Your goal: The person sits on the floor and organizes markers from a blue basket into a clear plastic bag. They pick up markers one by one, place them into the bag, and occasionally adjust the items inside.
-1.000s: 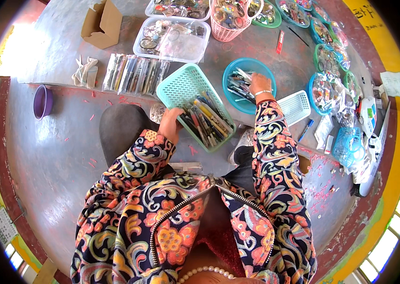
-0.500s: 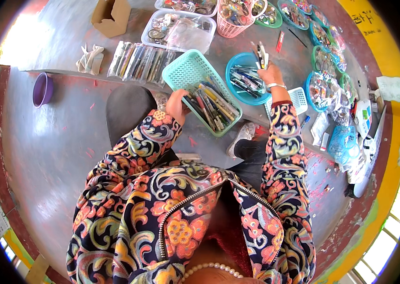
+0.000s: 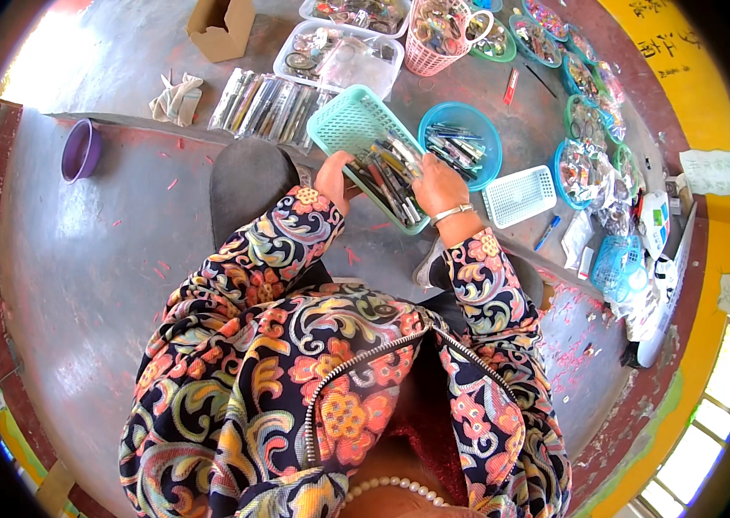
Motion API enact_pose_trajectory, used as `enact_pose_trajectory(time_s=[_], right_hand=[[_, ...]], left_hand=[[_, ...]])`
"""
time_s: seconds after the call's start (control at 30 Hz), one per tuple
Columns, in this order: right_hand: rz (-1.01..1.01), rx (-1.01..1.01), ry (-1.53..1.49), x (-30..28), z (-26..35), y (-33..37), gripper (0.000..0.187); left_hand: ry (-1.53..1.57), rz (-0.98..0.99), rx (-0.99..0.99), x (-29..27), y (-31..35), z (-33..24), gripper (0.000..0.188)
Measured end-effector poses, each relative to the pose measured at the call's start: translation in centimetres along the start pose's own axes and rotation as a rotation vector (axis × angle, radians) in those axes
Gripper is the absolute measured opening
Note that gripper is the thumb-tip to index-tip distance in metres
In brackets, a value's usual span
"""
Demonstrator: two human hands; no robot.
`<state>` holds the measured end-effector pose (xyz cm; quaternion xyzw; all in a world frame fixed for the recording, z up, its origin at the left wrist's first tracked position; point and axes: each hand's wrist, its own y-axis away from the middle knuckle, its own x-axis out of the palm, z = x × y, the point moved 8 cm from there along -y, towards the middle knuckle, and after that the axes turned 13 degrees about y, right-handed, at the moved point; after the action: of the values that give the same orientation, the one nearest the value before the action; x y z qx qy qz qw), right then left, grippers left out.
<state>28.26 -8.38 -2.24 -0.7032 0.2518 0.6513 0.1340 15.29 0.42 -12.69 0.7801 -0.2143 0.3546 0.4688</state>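
The left hand is curled against the left side of the green basket, its fingers partly hidden by the wall; the right hand is bent over the right rim, fingertips at the loose pens, though whether any pen is pinched cannot be told. The basket is thus held between the hands, its long axis slanted from far left to near right, and the pens inside are gathered in its near half, mostly aligned with that axis. Just beyond the right hand, and much nearer to it than to the left, is set the round blue bowl, in which further slim pens are laid at mixed angles. The basket is of thin moulded plastic with perforated walls; the bowl is smooth-rimmed. To the right of the bowl is placed a pale lattice tray; far left of the basket, glossy clear-wrapped pen packets are ranged in a row, and a matt brown cardboard box stands farther off.
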Motion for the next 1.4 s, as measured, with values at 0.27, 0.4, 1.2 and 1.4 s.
enact_pose_trajectory(time_s=[0.27,0.4,1.2,1.4], right_hand=[[0.112,0.001,0.060,-0.4,0.0,-0.2,0.027],[0.091,-0.011,0.082,-1.5,-0.1,-0.5,0.024],[-0.056,-0.190,0.118,-3.6,5.9,3.1,0.016],[-0.012,-0.133,-0.139,-5.4,2.1,1.0,0.025]], left_hand=[[0.005,-0.011,-0.019,-0.8,-1.1,0.4,0.029],[-0.009,-0.010,-0.040,-0.5,-0.7,0.3,0.029],[0.147,-0.003,0.024,-0.2,-0.3,-1.0,0.027],[0.077,-0.116,0.001,-0.7,-0.2,-0.6,0.026]])
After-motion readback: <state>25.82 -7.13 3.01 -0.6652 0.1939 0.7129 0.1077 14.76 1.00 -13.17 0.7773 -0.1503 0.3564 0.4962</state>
